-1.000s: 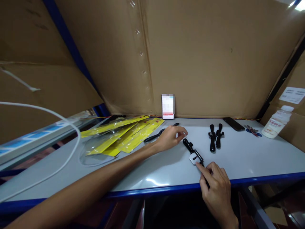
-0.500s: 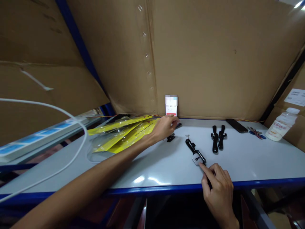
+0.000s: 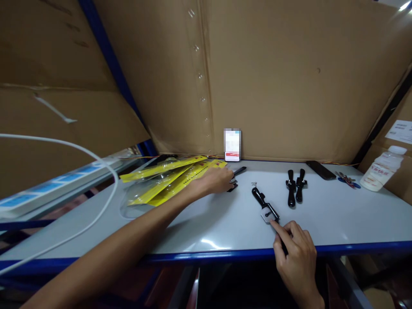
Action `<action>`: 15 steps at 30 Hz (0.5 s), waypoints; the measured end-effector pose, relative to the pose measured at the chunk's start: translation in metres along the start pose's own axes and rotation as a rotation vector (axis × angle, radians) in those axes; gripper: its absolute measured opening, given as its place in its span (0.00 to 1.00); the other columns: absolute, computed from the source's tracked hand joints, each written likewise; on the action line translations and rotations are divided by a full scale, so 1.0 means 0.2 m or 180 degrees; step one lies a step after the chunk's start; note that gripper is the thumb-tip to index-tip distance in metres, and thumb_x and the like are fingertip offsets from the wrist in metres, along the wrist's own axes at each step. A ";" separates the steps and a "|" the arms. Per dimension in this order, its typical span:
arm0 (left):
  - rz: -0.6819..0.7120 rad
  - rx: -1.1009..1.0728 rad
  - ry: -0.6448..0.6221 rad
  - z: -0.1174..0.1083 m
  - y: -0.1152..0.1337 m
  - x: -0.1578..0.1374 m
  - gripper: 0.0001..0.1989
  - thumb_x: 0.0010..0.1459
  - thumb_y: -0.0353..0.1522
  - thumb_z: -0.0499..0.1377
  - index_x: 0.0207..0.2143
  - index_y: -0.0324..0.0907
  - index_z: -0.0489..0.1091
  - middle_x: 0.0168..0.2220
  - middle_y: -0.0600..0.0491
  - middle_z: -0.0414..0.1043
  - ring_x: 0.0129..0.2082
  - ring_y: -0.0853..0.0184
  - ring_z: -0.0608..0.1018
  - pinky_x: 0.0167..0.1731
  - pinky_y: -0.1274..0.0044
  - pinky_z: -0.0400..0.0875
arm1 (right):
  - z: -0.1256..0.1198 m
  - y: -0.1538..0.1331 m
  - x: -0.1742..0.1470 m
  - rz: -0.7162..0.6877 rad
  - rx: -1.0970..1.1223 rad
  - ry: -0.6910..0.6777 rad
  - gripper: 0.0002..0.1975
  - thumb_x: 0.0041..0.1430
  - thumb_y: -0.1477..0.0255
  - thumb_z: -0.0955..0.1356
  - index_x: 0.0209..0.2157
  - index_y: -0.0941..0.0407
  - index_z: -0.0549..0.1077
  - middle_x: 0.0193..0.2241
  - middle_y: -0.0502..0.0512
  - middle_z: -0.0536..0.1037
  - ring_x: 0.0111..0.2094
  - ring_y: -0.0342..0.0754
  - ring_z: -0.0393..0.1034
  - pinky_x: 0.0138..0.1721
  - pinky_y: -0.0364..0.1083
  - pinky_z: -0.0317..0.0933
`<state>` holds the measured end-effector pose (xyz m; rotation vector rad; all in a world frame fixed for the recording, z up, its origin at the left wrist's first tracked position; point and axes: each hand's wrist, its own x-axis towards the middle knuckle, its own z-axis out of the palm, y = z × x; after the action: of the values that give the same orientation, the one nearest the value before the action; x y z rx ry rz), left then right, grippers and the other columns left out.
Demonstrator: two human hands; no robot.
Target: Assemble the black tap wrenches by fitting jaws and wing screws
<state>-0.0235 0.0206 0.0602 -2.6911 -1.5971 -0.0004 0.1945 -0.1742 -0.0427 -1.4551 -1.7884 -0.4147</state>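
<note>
My right hand (image 3: 296,257) grips the near handle of a black spokeshave (image 3: 258,196), its index finger on the flat metal blade (image 3: 268,214) in the tool's middle. The spokeshave's far handle points away over the table. My left hand (image 3: 220,179) is lowered at the back, fingers curled down among small black parts (image 3: 232,187); what they pinch, if anything, is hidden. A slim black piece (image 3: 240,170) lies just beyond these fingers. Small metal screws (image 3: 254,184) sit by the far end of the spokeshave. Two more black spokeshaves (image 3: 291,189) lie side by side to the right.
Yellow-edged clear packages (image 3: 170,180) lie at left beside a power strip (image 3: 58,182) and a white cable (image 3: 111,171). A lit phone (image 3: 232,146) leans on the cardboard wall. Rightward are a dark phone (image 3: 320,170), keys (image 3: 347,180) and a bottle (image 3: 383,168).
My left hand has moved from in front of the lit phone down toward the small black parts, uncovering the phone's lower part. My right hand stays on the spokeshave.
</note>
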 end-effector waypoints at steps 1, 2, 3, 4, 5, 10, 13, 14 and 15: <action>-0.0019 0.0162 -0.0114 0.00 0.00 0.00 0.11 0.56 0.36 0.61 0.38 0.39 0.78 0.37 0.39 0.78 0.37 0.55 0.78 0.35 0.72 0.66 | 0.00 0.00 0.00 0.0008 0.0004 0.0000 0.20 0.63 0.79 0.63 0.52 0.52 0.77 0.30 0.51 0.70 0.30 0.47 0.60 0.35 0.47 0.53; -0.0047 0.0317 -0.0205 -0.01 0.00 -0.01 0.12 0.56 0.36 0.61 0.39 0.39 0.78 0.38 0.40 0.78 0.37 0.56 0.78 0.35 0.72 0.66 | 0.00 0.00 0.00 0.0005 0.0011 0.0000 0.20 0.63 0.79 0.63 0.52 0.52 0.77 0.30 0.51 0.70 0.30 0.47 0.60 0.35 0.47 0.53; -0.0050 0.0387 -0.0267 -0.01 0.01 -0.01 0.12 0.56 0.35 0.60 0.40 0.39 0.78 0.38 0.40 0.78 0.36 0.57 0.77 0.34 0.73 0.66 | 0.00 0.00 0.00 -0.0007 0.0019 0.0001 0.20 0.63 0.79 0.63 0.52 0.52 0.76 0.30 0.51 0.69 0.30 0.47 0.60 0.35 0.47 0.53; -0.0031 0.0363 -0.0306 -0.01 0.01 -0.01 0.12 0.56 0.34 0.60 0.40 0.39 0.77 0.37 0.41 0.78 0.35 0.59 0.77 0.33 0.74 0.65 | 0.00 0.00 0.00 -0.0016 0.0025 0.0001 0.20 0.62 0.80 0.63 0.52 0.52 0.76 0.30 0.51 0.69 0.30 0.47 0.60 0.35 0.47 0.53; -0.0012 0.0291 -0.0343 0.00 0.01 0.00 0.11 0.56 0.33 0.59 0.39 0.39 0.77 0.37 0.42 0.77 0.33 0.60 0.76 0.32 0.75 0.64 | 0.00 0.00 0.00 -0.0026 0.0028 0.0006 0.20 0.62 0.80 0.63 0.52 0.52 0.76 0.30 0.51 0.69 0.30 0.47 0.60 0.35 0.47 0.52; 0.0070 -0.0268 -0.0427 0.04 0.01 0.06 0.14 0.50 0.27 0.59 0.41 0.38 0.76 0.37 0.43 0.77 0.33 0.63 0.74 0.28 0.77 0.60 | 0.01 0.00 0.00 -0.0009 0.0038 -0.0003 0.20 0.62 0.80 0.63 0.52 0.52 0.77 0.30 0.51 0.69 0.30 0.47 0.60 0.35 0.47 0.53; 0.0104 -0.0348 -0.0432 0.06 0.01 0.09 0.16 0.50 0.25 0.58 0.42 0.38 0.76 0.38 0.44 0.78 0.34 0.64 0.74 0.28 0.78 0.60 | 0.01 0.00 0.00 -0.0012 0.0047 0.0016 0.19 0.62 0.80 0.63 0.51 0.53 0.77 0.30 0.51 0.69 0.31 0.47 0.60 0.36 0.47 0.53; 0.0128 -0.0377 -0.0447 0.06 0.00 0.09 0.14 0.50 0.25 0.58 0.40 0.38 0.77 0.38 0.45 0.78 0.34 0.64 0.75 0.28 0.78 0.60 | 0.01 0.00 0.00 -0.0010 0.0050 0.0018 0.19 0.62 0.80 0.63 0.51 0.53 0.77 0.30 0.51 0.69 0.31 0.47 0.61 0.36 0.47 0.53; 0.0172 -0.0420 -0.0467 0.06 0.00 0.08 0.12 0.52 0.27 0.59 0.39 0.38 0.77 0.37 0.45 0.78 0.34 0.64 0.75 0.29 0.78 0.60 | 0.01 0.00 0.00 -0.0007 0.0053 0.0013 0.19 0.62 0.80 0.63 0.51 0.53 0.77 0.30 0.51 0.69 0.31 0.47 0.61 0.36 0.47 0.53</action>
<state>-0.0153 0.0353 0.0479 -2.8964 -1.6150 0.0981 0.1943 -0.1730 -0.0431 -1.4398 -1.7863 -0.4027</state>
